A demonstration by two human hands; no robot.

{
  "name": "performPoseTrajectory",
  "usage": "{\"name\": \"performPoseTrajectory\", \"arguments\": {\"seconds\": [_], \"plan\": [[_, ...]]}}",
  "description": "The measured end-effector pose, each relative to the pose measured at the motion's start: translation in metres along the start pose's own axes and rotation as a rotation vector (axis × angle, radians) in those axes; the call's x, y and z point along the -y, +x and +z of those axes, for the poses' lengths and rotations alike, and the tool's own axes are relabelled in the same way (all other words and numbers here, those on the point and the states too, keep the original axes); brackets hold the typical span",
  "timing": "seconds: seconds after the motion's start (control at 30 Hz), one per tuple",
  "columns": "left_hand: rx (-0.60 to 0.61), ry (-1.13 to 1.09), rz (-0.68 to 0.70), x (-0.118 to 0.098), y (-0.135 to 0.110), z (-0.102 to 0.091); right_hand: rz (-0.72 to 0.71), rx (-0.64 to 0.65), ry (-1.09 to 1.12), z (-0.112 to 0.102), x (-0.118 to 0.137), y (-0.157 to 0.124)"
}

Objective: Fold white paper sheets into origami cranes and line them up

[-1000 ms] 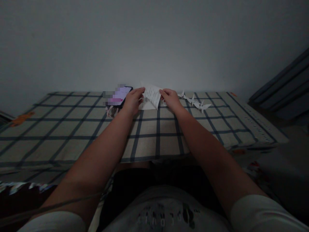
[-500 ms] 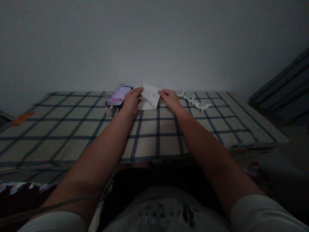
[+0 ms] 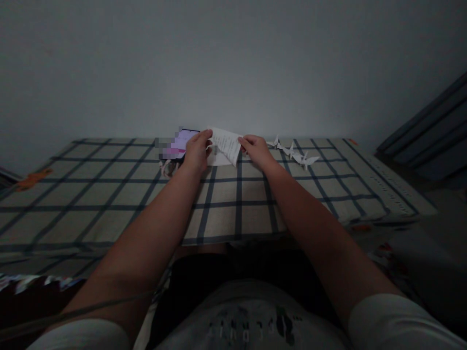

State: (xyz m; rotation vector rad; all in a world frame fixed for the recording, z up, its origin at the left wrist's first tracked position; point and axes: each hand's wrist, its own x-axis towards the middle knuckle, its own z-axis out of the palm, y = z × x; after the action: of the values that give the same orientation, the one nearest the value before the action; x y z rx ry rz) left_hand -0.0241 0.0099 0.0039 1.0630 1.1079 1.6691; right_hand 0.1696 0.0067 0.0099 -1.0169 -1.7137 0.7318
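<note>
Between my hands is a sheet of printed paper [image 3: 226, 143], raised and tilted, with one part folded over along a slanting crease. My left hand [image 3: 198, 149] grips its left edge between thumb and fingers. At the right edge, my right hand [image 3: 254, 147] pinches the paper with thumb and forefinger. To the right of that hand, several white folded paper cranes [image 3: 292, 151] lie in a slanting row. A phone [image 3: 184, 141] with a lit screen is just left of my left hand, its left part blurred out.
A checked cloth [image 3: 222, 214] covers the table, which stands against a grey wall [image 3: 233, 63]. Beside the phone lies a pale pink strap or cord [image 3: 168, 168]. An orange item [image 3: 34, 180] rests at the far left. Dark folded fabric [image 3: 434, 126] hangs at the right.
My left hand has shifted slightly left with its edge of the paper, and the sheet looks a little more spread. My right hand has barely moved.
</note>
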Motion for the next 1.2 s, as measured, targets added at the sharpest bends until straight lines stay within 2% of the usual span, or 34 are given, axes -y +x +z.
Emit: {"name": "performPoseTrajectory", "arguments": {"seconds": [0.37,0.63,0.8,1.03,1.2], "plan": [[-0.069,-0.164,-0.020,0.005,0.007,0.000,-0.029,0.027,-0.041,0.000,0.002,0.000],[-0.055,-0.246,-0.031,0.007,0.009,-0.001,-0.010,0.024,0.002,0.000,0.002,0.000],[-0.024,-0.266,-0.046,0.007,0.012,-0.002,-0.038,0.027,-0.019,0.000,0.000,0.001],[0.072,-0.341,-0.174,-0.003,0.010,-0.001,-0.017,0.030,-0.025,-0.001,0.001,0.002],[0.109,-0.299,-0.167,-0.006,0.008,0.001,-0.016,0.039,-0.011,-0.001,-0.002,0.002]]}}
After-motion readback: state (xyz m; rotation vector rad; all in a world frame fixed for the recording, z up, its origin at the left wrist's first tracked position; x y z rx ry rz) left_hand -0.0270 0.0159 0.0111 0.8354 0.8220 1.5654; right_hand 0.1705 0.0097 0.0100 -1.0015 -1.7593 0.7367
